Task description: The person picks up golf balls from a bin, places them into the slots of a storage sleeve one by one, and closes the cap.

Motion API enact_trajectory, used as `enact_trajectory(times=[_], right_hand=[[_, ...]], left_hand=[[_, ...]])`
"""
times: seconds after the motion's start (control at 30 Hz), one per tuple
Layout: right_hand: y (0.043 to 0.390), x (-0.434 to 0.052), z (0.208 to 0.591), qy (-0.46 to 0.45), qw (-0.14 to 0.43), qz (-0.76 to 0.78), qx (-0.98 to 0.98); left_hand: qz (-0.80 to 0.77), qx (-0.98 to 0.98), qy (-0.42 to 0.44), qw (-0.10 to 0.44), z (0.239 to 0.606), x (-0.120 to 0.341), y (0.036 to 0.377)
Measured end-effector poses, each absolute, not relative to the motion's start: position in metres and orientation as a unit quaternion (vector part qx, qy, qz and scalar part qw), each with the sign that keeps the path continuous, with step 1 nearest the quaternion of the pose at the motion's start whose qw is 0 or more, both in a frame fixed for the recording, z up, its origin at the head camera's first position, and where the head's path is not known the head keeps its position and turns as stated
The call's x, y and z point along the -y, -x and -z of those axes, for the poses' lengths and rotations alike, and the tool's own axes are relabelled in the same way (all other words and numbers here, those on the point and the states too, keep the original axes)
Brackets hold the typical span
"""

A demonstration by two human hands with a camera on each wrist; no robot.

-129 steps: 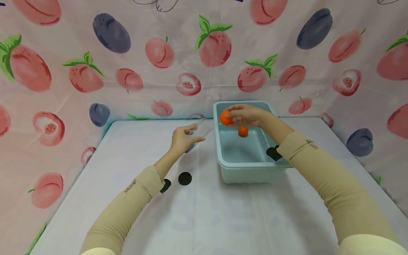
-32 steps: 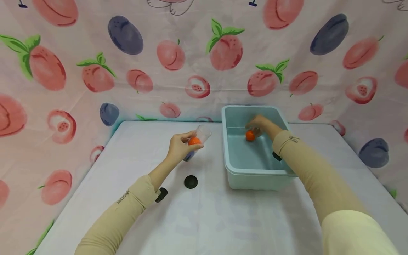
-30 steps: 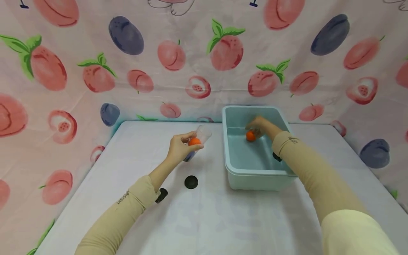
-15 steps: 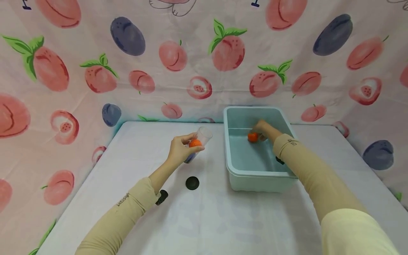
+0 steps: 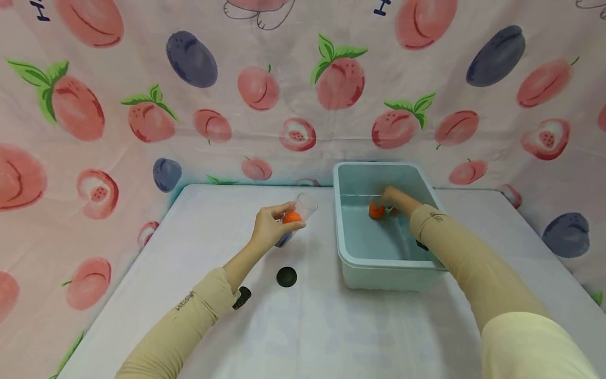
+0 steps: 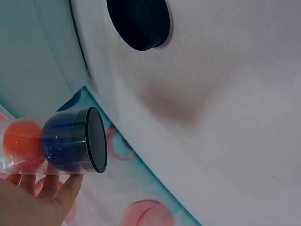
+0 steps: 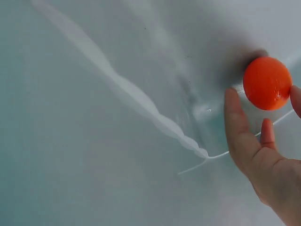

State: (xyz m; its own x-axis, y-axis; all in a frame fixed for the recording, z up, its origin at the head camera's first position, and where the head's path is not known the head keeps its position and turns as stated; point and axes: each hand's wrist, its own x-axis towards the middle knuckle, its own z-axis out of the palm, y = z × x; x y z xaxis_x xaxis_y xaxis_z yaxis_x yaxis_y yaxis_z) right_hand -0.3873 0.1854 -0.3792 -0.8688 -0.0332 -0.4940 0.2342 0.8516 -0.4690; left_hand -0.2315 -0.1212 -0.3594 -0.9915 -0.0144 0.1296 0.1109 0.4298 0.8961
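In the head view my left hand [image 5: 267, 227] grips a clear plastic tube [image 5: 307, 202], tilted above the table. An orange ball [image 6: 22, 145] and a dark blue ball [image 6: 63, 141] lie in it, one after the other, with a black cap [image 6: 96, 140] on the blue ball's end. My right hand [image 5: 395, 198] reaches into the light blue bin [image 5: 369, 262], around another orange ball [image 5: 376, 211]. From the right wrist, this ball sits between extended fingers [image 7: 235, 115], with a small gap at its left and a fingertip at its right edge.
A round black lid [image 5: 286, 277] lies on the white table [image 5: 322, 326], in front of the tube and left of the bin. Fruit-patterned cloth [image 5: 293, 95] hangs behind the table. The bin's walls surround my right hand.
Since the oldest frame, an orange ball has gone from my right hand into the tube. My right hand has gone down into the bin and shifted slightly around the other orange ball.
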Motion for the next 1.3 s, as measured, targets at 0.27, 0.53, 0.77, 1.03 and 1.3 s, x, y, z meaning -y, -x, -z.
enact_trajectory(times=[0.27,0.53,0.77,1.03,1.3], right_hand=[[0.397,-0.197,0.397,-0.05,0.282,0.308,-0.907],[0.356,-0.188,0.364,-0.055,0.278,0.317,-0.905],[0.349,-0.189,0.361,-0.046,0.27,0.322,-0.906],[0.343,-0.18,0.345,0.006,0.259,0.341,-0.904],[0.34,-0.171,0.32,0.041,0.254,0.364,-0.895]], left_hand=[[0.535,0.843,0.03,0.051,0.359,0.115,0.23],[0.53,0.845,0.038,0.056,0.361,0.113,0.23],[0.533,0.843,0.039,0.055,0.362,0.111,0.23],[0.526,0.848,0.037,0.056,0.365,0.114,0.228],[0.528,0.846,0.041,0.058,0.361,0.114,0.233]])
